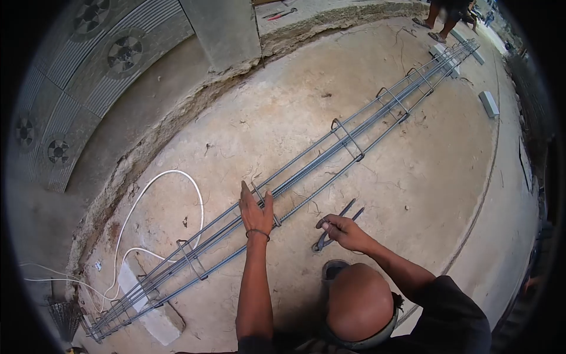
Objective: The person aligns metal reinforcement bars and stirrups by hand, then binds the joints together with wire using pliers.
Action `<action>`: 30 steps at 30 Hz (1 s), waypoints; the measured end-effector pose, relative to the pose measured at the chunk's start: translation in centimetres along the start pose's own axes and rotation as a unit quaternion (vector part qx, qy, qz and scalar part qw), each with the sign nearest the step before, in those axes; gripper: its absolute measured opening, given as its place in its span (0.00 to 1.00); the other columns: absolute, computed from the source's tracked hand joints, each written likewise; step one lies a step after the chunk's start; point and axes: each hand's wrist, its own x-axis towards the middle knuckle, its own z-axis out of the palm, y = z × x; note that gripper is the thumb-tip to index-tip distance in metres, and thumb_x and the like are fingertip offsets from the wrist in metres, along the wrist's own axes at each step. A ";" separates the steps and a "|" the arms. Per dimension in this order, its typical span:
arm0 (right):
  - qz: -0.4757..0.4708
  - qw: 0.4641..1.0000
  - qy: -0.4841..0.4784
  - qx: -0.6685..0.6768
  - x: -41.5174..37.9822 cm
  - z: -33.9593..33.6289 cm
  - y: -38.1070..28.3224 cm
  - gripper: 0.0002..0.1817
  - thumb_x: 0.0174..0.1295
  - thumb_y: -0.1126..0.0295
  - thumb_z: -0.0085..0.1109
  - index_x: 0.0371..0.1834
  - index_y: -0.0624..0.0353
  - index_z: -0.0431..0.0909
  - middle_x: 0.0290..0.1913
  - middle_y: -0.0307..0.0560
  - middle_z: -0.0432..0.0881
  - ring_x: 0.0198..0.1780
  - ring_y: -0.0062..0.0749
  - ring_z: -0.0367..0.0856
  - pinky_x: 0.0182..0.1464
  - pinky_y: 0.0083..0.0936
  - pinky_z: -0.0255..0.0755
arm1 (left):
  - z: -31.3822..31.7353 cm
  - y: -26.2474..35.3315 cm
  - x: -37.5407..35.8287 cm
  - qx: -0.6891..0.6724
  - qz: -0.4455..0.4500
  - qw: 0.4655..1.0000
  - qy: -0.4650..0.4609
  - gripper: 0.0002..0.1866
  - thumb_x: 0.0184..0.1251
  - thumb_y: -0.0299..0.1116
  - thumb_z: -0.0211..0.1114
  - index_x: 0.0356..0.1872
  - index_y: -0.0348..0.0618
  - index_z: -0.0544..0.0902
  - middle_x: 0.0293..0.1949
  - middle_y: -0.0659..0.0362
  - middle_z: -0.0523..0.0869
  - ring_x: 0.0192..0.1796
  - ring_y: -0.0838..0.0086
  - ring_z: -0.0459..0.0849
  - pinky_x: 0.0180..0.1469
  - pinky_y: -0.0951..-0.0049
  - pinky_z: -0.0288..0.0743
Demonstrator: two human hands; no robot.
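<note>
A long cage of steel bars (318,171) with square stirrups runs diagonally from lower left to upper right. My left hand (253,213) rests on its bars beside a stirrup, fingers apart and thumb out. To the right of the cage, my right hand (346,233) has its thumb and fingertips pressed together. Whatever those fingertips hold, if anything, is too small to name. Dark pincers (320,244) lie just under and beside that hand, partly hidden by it, with their handles pointing up and right.
White hose (201,203) loops at left. Pale blocks (168,330) support the cage's ends; another block (489,104) lies at right. A bent knee (359,301) shows below. Another person's feet (437,36) stand at top right. Red-handled pliers (283,14) lie on the ledge.
</note>
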 end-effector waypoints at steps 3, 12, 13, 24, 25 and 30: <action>0.016 0.998 0.024 0.054 -1.1 0.6 -2.0 0.13 0.74 0.63 0.49 0.48 0.62 0.77 0.28 0.41 0.74 0.32 0.23 0.72 0.39 0.25 0.70 | -5.8 3.1 -1.5 -0.091 -0.094 0.987 -0.091 0.26 0.59 0.49 0.73 0.45 0.31 0.85 0.42 0.44 0.88 0.41 0.63 0.86 0.45 0.68 0.78; 0.019 0.997 0.072 0.030 -4.8 2.1 5.9 0.08 0.70 0.68 0.55 0.43 0.62 0.78 0.28 0.44 0.76 0.31 0.27 0.71 0.38 0.28 0.69 | -5.3 1.4 -1.9 -0.164 -0.239 0.912 -0.289 0.13 0.50 0.34 0.79 0.25 0.33 0.88 0.22 0.56 0.86 0.22 0.75 0.80 0.27 0.75 0.72; 0.027 0.996 0.080 0.030 -4.7 2.8 6.2 0.08 0.69 0.69 0.55 0.42 0.62 0.78 0.27 0.44 0.75 0.31 0.27 0.71 0.37 0.29 0.69 | -5.2 1.5 -1.9 -0.176 -0.255 0.909 -0.279 0.12 0.50 0.32 0.80 0.24 0.33 0.88 0.22 0.57 0.86 0.23 0.76 0.80 0.27 0.77 0.72; -0.047 0.936 0.018 0.348 6.4 9.0 3.6 0.09 0.74 0.68 0.50 0.46 0.59 0.79 0.27 0.29 0.68 0.27 0.14 0.62 0.30 0.16 0.60 | -5.1 2.0 -3.1 -0.190 -0.239 0.929 -0.207 0.36 0.50 0.22 0.77 0.61 0.34 0.68 0.21 0.51 0.85 0.26 0.74 0.84 0.31 0.77 0.75; -0.036 0.936 0.017 0.349 7.1 9.1 3.5 0.09 0.72 0.69 0.53 0.46 0.60 0.80 0.28 0.31 0.72 0.29 0.15 0.67 0.32 0.17 0.64 | -5.0 2.1 -3.2 -0.185 -0.224 0.935 -0.203 0.41 0.49 0.22 0.78 0.64 0.36 0.63 0.21 0.51 0.85 0.25 0.75 0.84 0.32 0.78 0.75; -0.099 0.968 0.102 0.207 7.8 9.8 3.3 0.09 0.68 0.71 0.59 0.44 0.64 0.82 0.33 0.38 0.81 0.35 0.21 0.75 0.39 0.21 0.70 | -5.7 2.5 -2.9 -0.228 -0.189 0.931 -0.212 0.29 0.52 0.21 0.76 0.57 0.33 0.76 0.22 0.57 0.85 0.26 0.78 0.83 0.32 0.80 0.73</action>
